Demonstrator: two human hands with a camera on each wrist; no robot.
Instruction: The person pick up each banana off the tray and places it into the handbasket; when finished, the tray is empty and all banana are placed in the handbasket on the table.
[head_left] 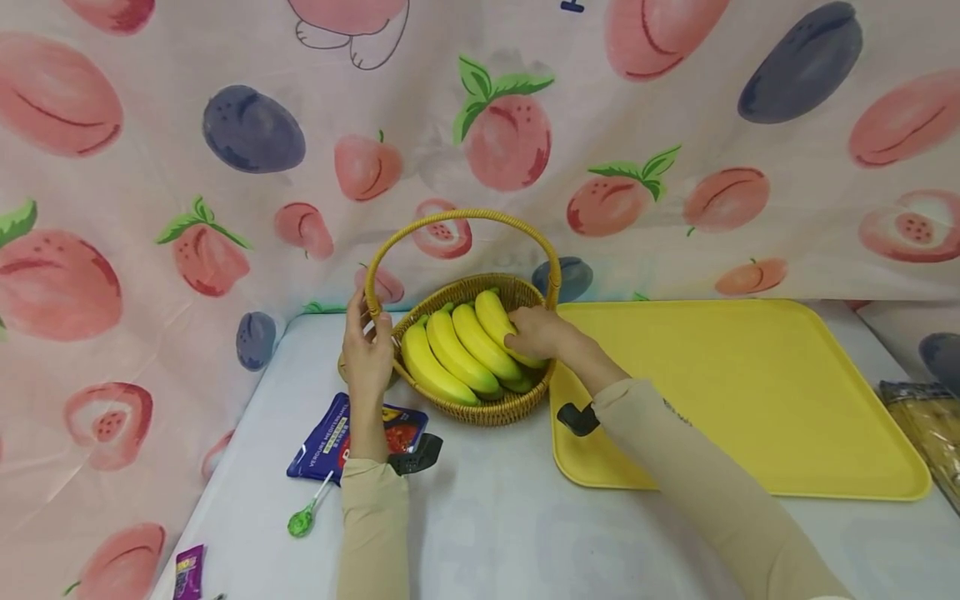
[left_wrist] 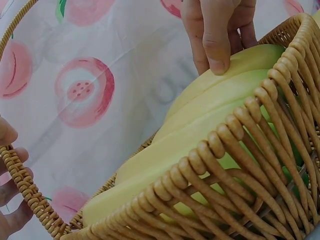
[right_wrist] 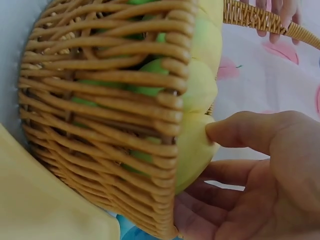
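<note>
A wicker basket (head_left: 480, 412) with a tall arched handle (head_left: 461, 214) stands on the table and holds a bunch of yellow bananas (head_left: 467, 343), green at their undersides. My left hand (head_left: 367, 358) grips the lower left part of the handle; its fingers (left_wrist: 15, 192) curl round the weave. At the basket's right side, my right hand (head_left: 546, 333) pinches the rightmost banana (right_wrist: 192, 150), thumb on one face and fingers on the other. The bananas still lie inside the basket, their lower parts hidden behind its wall.
Right of the basket lies a yellow tray (head_left: 735, 400), with a clear package (head_left: 926, 421) beyond it. A blue pouch (head_left: 318, 450) lies partly under my left forearm, near a green lollipop (head_left: 301, 522) and a purple packet (head_left: 189, 571). A fruit-print cloth (head_left: 420, 108) hangs behind.
</note>
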